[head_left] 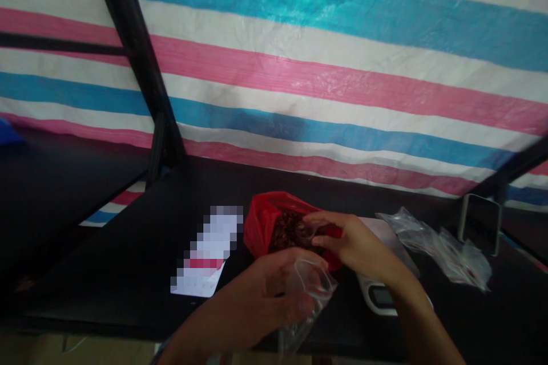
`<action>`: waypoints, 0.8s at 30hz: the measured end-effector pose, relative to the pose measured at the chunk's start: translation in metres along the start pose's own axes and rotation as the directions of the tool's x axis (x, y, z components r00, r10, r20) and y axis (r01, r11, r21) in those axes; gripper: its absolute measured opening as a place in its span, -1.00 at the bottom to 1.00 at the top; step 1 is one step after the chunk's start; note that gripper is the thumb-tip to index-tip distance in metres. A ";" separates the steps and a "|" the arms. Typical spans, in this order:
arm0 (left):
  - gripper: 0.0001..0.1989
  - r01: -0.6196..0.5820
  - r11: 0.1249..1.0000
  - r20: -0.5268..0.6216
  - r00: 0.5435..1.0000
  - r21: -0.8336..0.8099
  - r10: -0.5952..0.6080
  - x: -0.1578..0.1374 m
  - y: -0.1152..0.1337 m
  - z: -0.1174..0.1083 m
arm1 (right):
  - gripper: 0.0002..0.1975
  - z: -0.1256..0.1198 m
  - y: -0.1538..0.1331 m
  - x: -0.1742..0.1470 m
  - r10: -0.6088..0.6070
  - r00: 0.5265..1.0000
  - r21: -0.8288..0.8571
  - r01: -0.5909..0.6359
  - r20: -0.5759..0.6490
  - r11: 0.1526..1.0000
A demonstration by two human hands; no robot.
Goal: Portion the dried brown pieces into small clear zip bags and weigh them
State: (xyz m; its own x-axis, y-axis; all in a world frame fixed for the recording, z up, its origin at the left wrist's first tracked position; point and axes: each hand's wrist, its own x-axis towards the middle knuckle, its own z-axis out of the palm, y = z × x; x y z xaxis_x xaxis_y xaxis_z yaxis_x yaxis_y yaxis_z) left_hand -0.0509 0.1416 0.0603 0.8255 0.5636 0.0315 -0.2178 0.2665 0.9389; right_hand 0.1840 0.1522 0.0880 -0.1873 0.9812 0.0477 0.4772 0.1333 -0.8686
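A red plastic bag (259, 228) is found standing open on the black table (124, 282), with a mass of dark brown dried pieces (280, 234) exposed at its mouth. The right hand (349, 239) is inserted at the bag's mouth, its fingers partly curled over the pieces; whether anything is gripped cannot be told. A clear zip-lock bag (317, 291) is held by the left hand (278, 291) in front of the red bag, pinched between thumb and fingers, its mouth gaping towards the brown pieces.

As to progress, the clear bag is judged ready to receive, its opening being already spread. No brown pieces can be made out inside it, though part is covered by the fingers. A good quantity is left in the red bag, and no filled, sealed bag is seen. An early stage is therefore assessed.

A digital scale (366, 291) is noted beside the red bag, partly hidden by the right forearm; its display cannot be read. Further clear bags (447, 251) are laid to its right, apparently unused. A lit smartphone (209, 254) is placed to the left.
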 end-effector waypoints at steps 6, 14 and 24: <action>-0.44 -0.141 0.990 -0.327 0.936 -0.013 0.129 0.020 -0.009 0.013 | -0.67 -0.018 -0.003 -0.017 -0.099 0.975 0.168 0.133 -0.198 0.977; -0.57 -0.076 0.978 -0.414 0.897 0.194 0.152 0.040 -0.013 0.033 | -0.63 -0.025 -0.031 -0.045 -0.211 0.967 -0.240 0.174 -0.140 0.955; -0.53 -0.108 0.962 -0.375 0.905 0.253 0.200 0.041 -0.016 0.038 | -0.39 -0.007 -0.037 -0.042 -0.465 0.885 -0.608 0.378 0.016 0.699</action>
State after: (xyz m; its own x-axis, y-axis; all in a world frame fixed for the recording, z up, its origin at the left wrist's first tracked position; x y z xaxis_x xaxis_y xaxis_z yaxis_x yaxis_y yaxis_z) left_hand 0.0062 0.1304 0.0602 0.5088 0.8564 0.0878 -0.1667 -0.0020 0.9860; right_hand 0.1799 0.1071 0.1220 -0.4010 0.8045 0.4382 0.7844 0.5486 -0.2894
